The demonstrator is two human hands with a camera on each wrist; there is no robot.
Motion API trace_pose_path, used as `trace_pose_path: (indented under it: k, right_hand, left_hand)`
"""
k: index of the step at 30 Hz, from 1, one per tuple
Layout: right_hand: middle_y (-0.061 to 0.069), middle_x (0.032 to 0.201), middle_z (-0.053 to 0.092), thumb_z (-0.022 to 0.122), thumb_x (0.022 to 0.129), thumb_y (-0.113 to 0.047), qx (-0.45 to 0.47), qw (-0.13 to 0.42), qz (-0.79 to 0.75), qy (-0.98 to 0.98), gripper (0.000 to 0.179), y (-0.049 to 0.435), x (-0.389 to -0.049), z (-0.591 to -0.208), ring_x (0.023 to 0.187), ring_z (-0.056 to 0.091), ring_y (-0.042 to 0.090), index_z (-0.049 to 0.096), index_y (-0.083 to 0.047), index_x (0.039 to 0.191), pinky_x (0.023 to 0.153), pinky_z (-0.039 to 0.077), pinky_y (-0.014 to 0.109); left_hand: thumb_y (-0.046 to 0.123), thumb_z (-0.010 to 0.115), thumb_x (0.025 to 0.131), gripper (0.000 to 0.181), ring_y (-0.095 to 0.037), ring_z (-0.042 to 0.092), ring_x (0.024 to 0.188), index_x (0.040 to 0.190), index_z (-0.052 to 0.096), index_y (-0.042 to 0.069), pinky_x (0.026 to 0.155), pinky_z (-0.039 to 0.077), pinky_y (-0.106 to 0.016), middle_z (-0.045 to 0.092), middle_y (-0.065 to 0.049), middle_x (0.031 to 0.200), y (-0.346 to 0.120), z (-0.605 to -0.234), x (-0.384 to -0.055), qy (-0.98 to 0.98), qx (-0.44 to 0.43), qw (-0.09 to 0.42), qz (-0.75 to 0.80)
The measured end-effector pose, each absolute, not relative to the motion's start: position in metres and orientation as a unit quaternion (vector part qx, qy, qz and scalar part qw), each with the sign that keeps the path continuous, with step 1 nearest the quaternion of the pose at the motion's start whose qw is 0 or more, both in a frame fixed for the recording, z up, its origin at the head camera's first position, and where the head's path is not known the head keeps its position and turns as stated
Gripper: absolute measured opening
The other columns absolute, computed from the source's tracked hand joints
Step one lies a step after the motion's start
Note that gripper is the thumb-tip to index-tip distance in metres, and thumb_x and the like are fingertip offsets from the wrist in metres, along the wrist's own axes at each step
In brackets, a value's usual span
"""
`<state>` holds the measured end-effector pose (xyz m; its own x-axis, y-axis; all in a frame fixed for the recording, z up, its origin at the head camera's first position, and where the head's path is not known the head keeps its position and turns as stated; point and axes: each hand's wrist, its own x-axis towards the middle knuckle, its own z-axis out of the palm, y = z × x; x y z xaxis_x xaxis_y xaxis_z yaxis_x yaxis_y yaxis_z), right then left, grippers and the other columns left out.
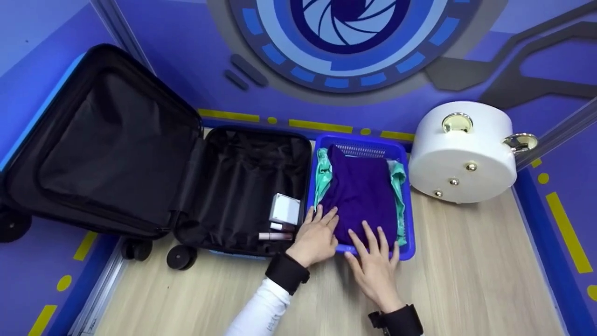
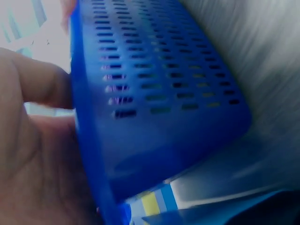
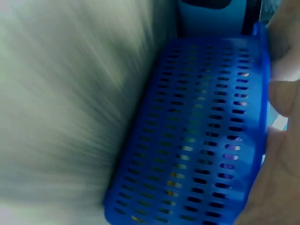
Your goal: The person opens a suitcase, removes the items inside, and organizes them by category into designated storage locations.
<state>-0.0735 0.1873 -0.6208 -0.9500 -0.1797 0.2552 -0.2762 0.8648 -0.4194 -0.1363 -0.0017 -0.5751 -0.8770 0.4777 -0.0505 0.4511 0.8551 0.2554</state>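
Note:
A blue plastic basket (image 1: 406, 214) stands on the floor with a folded purple garment (image 1: 366, 191) on top of mint-green cloth (image 1: 399, 186). My left hand (image 1: 315, 239) lies over the basket's front left corner, its fingers extended towards the purple garment. The right hand (image 1: 377, 271) reaches over the front rim, with its fingers spread on the garment's near edge. In both wrist views the hands are beside the rim of the slotted basket wall (image 2: 154, 136), (image 3: 187, 136). What lies under the garment is mostly hidden.
Left of the basket lies an open black suitcase (image 1: 242, 186). Its near half holds a white box (image 1: 285, 209) and two small tubes (image 1: 275, 236). A white round case (image 1: 461, 158) with gold fittings stands to the right. A blue patterned wall (image 1: 186, 56) rises behind.

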Motion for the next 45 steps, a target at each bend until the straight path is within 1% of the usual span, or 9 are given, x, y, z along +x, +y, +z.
trace_pose_path:
  k: [5, 8, 12, 15, 20, 24, 32, 36, 45]
  right_hand:
    - [0.010, 0.164, 0.039, 0.064, 0.101, -0.039, 0.115, 0.109, 0.248, -0.956, 0.046, 0.186, -0.075, -0.626, 0.151, 0.022, 0.044, 0.064, -0.022, 0.144, 0.111, 0.004, 0.079]
    - [0.011, 0.163, 0.040, 0.065, 0.100, -0.039, 0.118, 0.114, 0.252, -0.954, 0.046, 0.187, -0.076, -0.627, 0.151, 0.023, 0.045, 0.064, -0.022, 0.144, 0.111, 0.004, 0.080]
    - [0.011, 0.162, 0.041, 0.066, 0.099, -0.038, 0.120, 0.121, 0.259, -0.951, 0.047, 0.188, -0.075, -0.628, 0.150, 0.023, 0.045, 0.064, -0.022, 0.143, 0.110, 0.004, 0.080]
    - [0.010, 0.163, 0.040, 0.066, 0.099, -0.039, 0.118, 0.120, 0.263, -0.950, 0.047, 0.189, -0.075, -0.628, 0.151, 0.023, 0.045, 0.064, -0.022, 0.143, 0.110, 0.004, 0.080]
    - [0.010, 0.163, 0.040, 0.066, 0.099, -0.038, 0.121, 0.119, 0.263, -0.950, 0.047, 0.190, -0.081, -0.628, 0.151, 0.023, 0.045, 0.064, -0.022, 0.143, 0.111, 0.004, 0.080]
    - [0.011, 0.162, 0.041, 0.065, 0.099, -0.040, 0.128, 0.118, 0.260, -0.950, 0.047, 0.191, -0.093, -0.628, 0.151, 0.023, 0.045, 0.064, -0.022, 0.143, 0.111, 0.003, 0.079]
    - [0.010, 0.163, 0.040, 0.064, 0.100, -0.041, 0.126, 0.115, 0.260, -0.950, 0.047, 0.195, -0.113, -0.628, 0.151, 0.023, 0.046, 0.064, -0.022, 0.143, 0.112, 0.002, 0.079]
    - [0.011, 0.163, 0.040, 0.063, 0.100, -0.042, 0.123, 0.103, 0.261, -0.952, 0.048, 0.197, -0.122, -0.628, 0.152, 0.021, 0.045, 0.064, -0.022, 0.143, 0.113, 0.001, 0.078]
    - [0.010, 0.164, 0.038, 0.060, 0.101, -0.046, 0.119, 0.089, 0.266, -0.952, 0.049, 0.192, -0.144, -0.624, 0.153, 0.020, 0.043, 0.063, -0.022, 0.144, 0.115, -0.002, 0.076]
  left_hand:
    - [0.020, 0.065, 0.098, 0.045, -0.038, 0.036, 0.151, 0.140, 0.063, 0.003, 0.122, 0.028, -0.055, 0.046, -0.010, 0.161, -0.023, -0.571, -0.122, 0.947, 0.247, 0.011, 0.205]
    - [0.019, 0.068, 0.096, 0.048, -0.039, 0.039, 0.149, 0.140, 0.062, 0.003, 0.119, 0.032, -0.058, 0.046, -0.013, 0.160, -0.036, -0.569, -0.106, 0.949, 0.234, -0.026, 0.210]
    - [0.019, 0.072, 0.091, 0.055, -0.042, 0.043, 0.145, 0.142, 0.059, 0.000, 0.117, 0.033, -0.062, 0.048, -0.018, 0.157, -0.051, -0.572, -0.081, 0.959, 0.198, -0.061, 0.191]
    - [0.016, 0.074, 0.089, 0.065, -0.046, 0.043, 0.144, 0.146, 0.052, -0.004, 0.115, 0.032, -0.065, 0.043, -0.024, 0.159, -0.055, -0.580, -0.066, 0.963, 0.174, -0.057, 0.196]
    - [0.019, 0.077, 0.087, 0.084, -0.048, 0.037, 0.147, 0.155, 0.036, -0.010, 0.117, 0.030, -0.064, 0.030, -0.030, 0.163, -0.053, -0.599, -0.052, 0.967, 0.149, -0.054, 0.200]
    - [0.022, 0.081, 0.084, 0.093, -0.048, 0.035, 0.147, 0.157, 0.032, -0.010, 0.117, 0.028, -0.063, 0.032, -0.029, 0.163, -0.050, -0.608, -0.050, 0.970, 0.138, -0.060, 0.189]
    - [0.033, 0.083, 0.082, 0.106, -0.040, 0.034, 0.146, 0.160, 0.023, -0.007, 0.116, 0.028, -0.060, 0.033, -0.023, 0.163, -0.049, -0.611, -0.053, 0.972, 0.151, -0.018, 0.179]
    - [0.035, 0.083, 0.082, 0.109, -0.038, 0.033, 0.146, 0.161, 0.021, -0.005, 0.116, 0.027, -0.059, 0.031, -0.022, 0.165, -0.049, -0.612, -0.054, 0.973, 0.152, -0.001, 0.174]
    - [0.037, 0.083, 0.080, 0.112, -0.038, 0.032, 0.146, 0.161, 0.019, -0.006, 0.114, 0.027, -0.058, 0.029, -0.022, 0.165, -0.053, -0.614, -0.056, 0.974, 0.153, -0.002, 0.164]
